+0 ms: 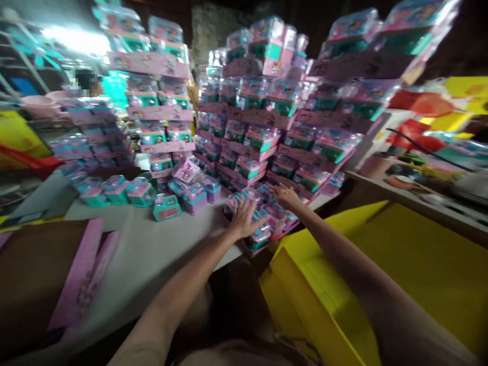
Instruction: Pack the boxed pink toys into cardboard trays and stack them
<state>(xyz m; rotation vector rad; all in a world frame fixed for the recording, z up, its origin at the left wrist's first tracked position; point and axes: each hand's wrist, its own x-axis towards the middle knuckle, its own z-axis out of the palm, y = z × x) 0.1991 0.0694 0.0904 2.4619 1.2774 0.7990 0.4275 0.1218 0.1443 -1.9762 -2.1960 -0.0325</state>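
While the left hand [244,216] lies palm down over the near side of the filled display tray [285,230], the right hand [286,196] is at its far right part. Left grip: wide open, fingers spread across the clear-topped plastic boxes [260,237], closed on none of them. Right grip: fingers partly extended, pointing left; too blurred to tell whether it has hold of a box. Tray sits at the near edge of the desk [148,259], right in front of the tall tray stacks [247,119], boxes packed inside it. Just left of it on the desk: loose pile of purple boxes [196,195], one teal box [166,208] beside the pile, then a row of teal boxes [116,190] further left. Pink-edged cardboard tray [76,274] at near left. Right forearm passes above the open yellow box [305,284]. Another person [87,81] is in the left background
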